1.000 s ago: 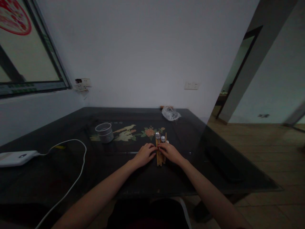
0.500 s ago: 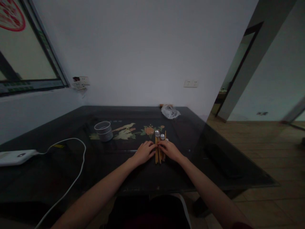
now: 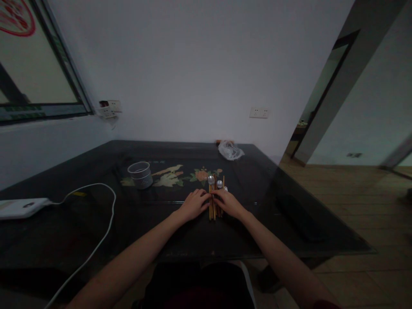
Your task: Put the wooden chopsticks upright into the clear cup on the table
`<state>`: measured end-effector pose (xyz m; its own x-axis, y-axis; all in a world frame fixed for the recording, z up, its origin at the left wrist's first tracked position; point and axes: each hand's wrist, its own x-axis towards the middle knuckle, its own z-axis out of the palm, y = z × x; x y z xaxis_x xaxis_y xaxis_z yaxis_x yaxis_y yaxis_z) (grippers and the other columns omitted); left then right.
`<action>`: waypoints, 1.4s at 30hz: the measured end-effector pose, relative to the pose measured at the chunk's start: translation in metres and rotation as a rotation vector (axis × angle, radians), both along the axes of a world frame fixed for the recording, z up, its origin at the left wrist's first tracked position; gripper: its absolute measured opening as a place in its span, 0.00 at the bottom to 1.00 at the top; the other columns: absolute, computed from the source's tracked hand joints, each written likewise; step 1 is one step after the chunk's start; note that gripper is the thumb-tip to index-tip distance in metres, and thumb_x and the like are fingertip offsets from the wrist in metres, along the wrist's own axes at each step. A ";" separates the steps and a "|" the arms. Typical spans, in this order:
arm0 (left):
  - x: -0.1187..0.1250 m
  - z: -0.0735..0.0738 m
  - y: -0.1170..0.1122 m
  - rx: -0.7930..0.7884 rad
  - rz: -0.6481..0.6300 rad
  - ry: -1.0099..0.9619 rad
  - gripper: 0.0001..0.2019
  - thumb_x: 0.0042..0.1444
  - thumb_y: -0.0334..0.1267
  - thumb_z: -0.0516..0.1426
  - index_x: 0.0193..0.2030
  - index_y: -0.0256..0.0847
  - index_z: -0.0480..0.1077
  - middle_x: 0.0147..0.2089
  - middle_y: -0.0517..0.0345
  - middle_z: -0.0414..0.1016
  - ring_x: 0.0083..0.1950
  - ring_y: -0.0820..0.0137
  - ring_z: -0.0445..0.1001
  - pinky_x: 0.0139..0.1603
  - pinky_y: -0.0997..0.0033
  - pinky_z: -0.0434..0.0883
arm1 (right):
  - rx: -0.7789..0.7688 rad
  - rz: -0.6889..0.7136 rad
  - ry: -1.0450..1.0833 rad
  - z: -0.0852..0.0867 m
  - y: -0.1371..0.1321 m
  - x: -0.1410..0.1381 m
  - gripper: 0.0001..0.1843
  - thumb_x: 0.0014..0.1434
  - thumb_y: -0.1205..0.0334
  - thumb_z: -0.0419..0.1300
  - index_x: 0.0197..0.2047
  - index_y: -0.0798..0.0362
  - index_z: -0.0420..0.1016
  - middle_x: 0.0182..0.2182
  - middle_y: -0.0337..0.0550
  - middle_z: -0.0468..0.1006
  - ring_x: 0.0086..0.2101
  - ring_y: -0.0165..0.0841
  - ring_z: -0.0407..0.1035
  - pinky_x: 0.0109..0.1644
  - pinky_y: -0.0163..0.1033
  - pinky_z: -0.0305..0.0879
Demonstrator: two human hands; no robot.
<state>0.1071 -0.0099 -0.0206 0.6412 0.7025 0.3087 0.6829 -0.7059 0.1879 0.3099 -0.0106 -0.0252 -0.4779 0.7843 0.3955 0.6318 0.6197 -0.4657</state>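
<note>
A bundle of wooden chopsticks (image 3: pixel 212 213) lies on the dark table in front of me, pointing away from me. Among them are metal spoons; the bowl of one spoon (image 3: pixel 210 180) shows at the far left end, and a second spoon (image 3: pixel 219 184) is to its right. My left hand (image 3: pixel 195 204) is at the left side of the bundle, its fingers bent and closed on the chopsticks. From the right, my right hand (image 3: pixel 229 203) reaches over the bundle, fingertips closed on the chopsticks near the left hand's. Its fingers partly cover the middle.
A grey perforated cylindrical holder (image 3: pixel 140 176) stands to the left on the table (image 3: pixel 180 240). At the far edge lies a clear plastic bag (image 3: pixel 230 151). A white device (image 3: pixel 24 208) with a white cable (image 3: pixel 112 210) is at the left. A dark flat object (image 3: pixel 301 219) lies right.
The left spoon and the chopsticks beside it have shifted slightly left, parting a little from the others, and darker sticks show between them. Both hands stay at the bundle.
</note>
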 end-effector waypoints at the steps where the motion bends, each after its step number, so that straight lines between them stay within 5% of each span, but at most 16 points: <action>1: 0.000 0.000 0.000 0.003 -0.001 0.002 0.14 0.60 0.41 0.52 0.52 0.46 0.65 0.50 0.52 0.66 0.50 0.62 0.64 0.49 0.62 0.66 | -0.004 0.005 -0.002 0.000 0.000 0.000 0.17 0.60 0.68 0.54 0.52 0.52 0.69 0.48 0.49 0.75 0.50 0.37 0.68 0.55 0.45 0.63; 30: -0.001 0.003 -0.003 -0.018 -0.030 -0.022 0.12 0.61 0.41 0.52 0.51 0.44 0.66 0.49 0.53 0.67 0.50 0.64 0.65 0.50 0.63 0.66 | 0.035 -0.012 -0.117 0.010 -0.004 -0.001 0.09 0.60 0.69 0.55 0.44 0.52 0.72 0.43 0.46 0.73 0.46 0.36 0.68 0.51 0.42 0.64; 42: -0.001 0.024 -0.010 0.017 0.006 -0.066 0.11 0.61 0.40 0.53 0.48 0.43 0.68 0.47 0.54 0.70 0.49 0.65 0.67 0.50 0.65 0.66 | 0.066 -0.022 0.012 0.002 0.002 0.005 0.10 0.60 0.64 0.54 0.42 0.50 0.75 0.44 0.47 0.73 0.47 0.38 0.67 0.53 0.46 0.64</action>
